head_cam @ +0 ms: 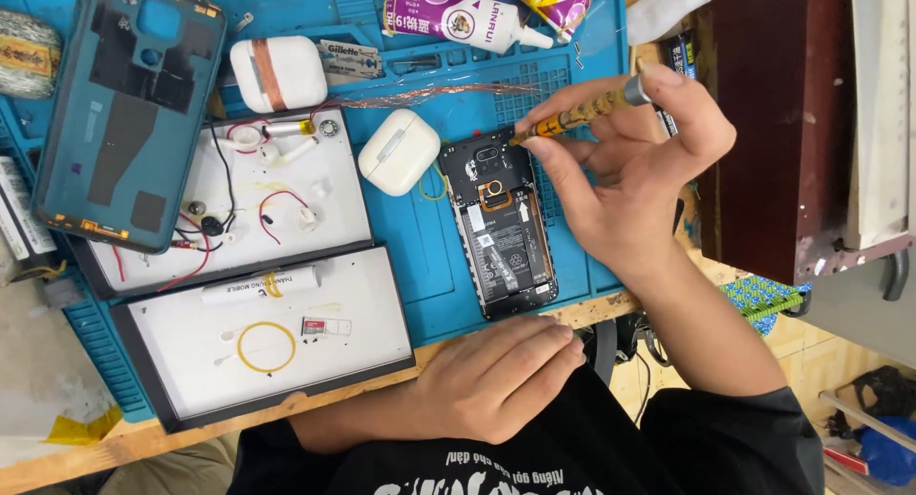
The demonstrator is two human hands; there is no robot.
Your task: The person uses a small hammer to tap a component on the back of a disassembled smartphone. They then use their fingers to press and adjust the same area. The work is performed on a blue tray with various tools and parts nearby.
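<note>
so my right hand [634,171] is pinched shut around a slim yellow-handled screwdriver [577,116], tip angled onto the top corner of the opened black smartphone [501,230] lying flat on the blue mat [429,257], while my left hand [496,376] rests curled and empty on the table [143,438] edge, probably for balance.

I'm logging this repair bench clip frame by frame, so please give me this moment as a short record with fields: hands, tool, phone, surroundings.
right hand: right hand grips a screwdriver, tip at the top edge of the opened phone
left hand: left hand rests at the table edge, holding nothing
phone: lies flat on the blue mat, back cover off, internals showing
nearby: white earbud case left of the phone; teal back cover at far left; two white trays with small parts
</note>
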